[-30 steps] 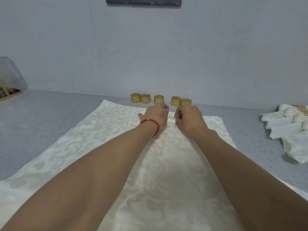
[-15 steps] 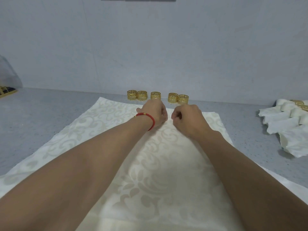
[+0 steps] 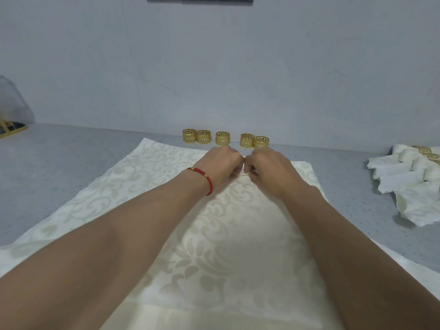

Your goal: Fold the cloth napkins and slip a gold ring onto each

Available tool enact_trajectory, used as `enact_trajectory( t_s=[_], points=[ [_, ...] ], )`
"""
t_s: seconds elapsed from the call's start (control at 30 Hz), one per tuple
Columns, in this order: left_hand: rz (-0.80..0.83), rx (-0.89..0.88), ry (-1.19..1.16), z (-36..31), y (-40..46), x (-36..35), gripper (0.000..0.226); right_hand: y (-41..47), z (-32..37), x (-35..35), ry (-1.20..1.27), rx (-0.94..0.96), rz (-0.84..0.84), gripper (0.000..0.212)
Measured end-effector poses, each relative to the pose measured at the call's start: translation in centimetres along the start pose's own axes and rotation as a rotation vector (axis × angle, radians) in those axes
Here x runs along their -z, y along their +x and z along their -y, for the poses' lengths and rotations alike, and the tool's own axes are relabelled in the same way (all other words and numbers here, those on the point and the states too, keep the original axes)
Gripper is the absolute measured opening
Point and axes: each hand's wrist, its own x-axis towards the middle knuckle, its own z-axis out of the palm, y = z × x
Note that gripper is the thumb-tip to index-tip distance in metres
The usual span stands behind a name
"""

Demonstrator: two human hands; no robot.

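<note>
Both hands, left hand and right hand, curl their fingers and pinch the far middle of one cream damask cloth napkin spread on the grey counter. Five gold openwork rings line the counter's back edge. At the right edge lies a pile of ringed napkins, number unclear.

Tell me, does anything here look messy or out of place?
Nothing stands out. Five gold rings stand upright in a row by the wall, the cream napkin lies flat, and finished napkins are piled at the right.
</note>
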Motion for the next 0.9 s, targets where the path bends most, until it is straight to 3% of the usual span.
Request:
enact_trajectory(
  t_s=[0.13,0.3,0.43,0.6,0.8,0.9],
  points=[
    [0.088,0.1,-0.118,-0.1,-0.5,0.1,0.021,-0.4,0.3,0.4,0.104,-0.077,0.097,0.02],
    [-0.037,0.43,-0.519,-0.3,-1.1,0.6,0.014,-0.9,-0.4,-0.6,0.526,-0.324,-0.058,0.018],
    [-0.058,0.56,-0.619,-0.2,-1.0,0.4,0.012,-1.2,-1.0,-0.9,0.499,-0.269,-0.03,0.011],
    [0.088,0.506,-0.504,-0.4,-0.7,0.9,0.008,-1.0,-0.6,-0.5,0.213,-0.166,-0.01,0.014],
    [0.137,0.444,-0.361,-1.0,-0.6,1.3,0.01,-1.2,-0.8,-0.6,0.32,-0.191,-0.007,0.013],
    [0.166,0.349,-0.273,-1.2,-0.8,1.9,0.006,-1.3,-0.6,-0.3,0.236,-0.118,0.004,0.011]
  ],
)
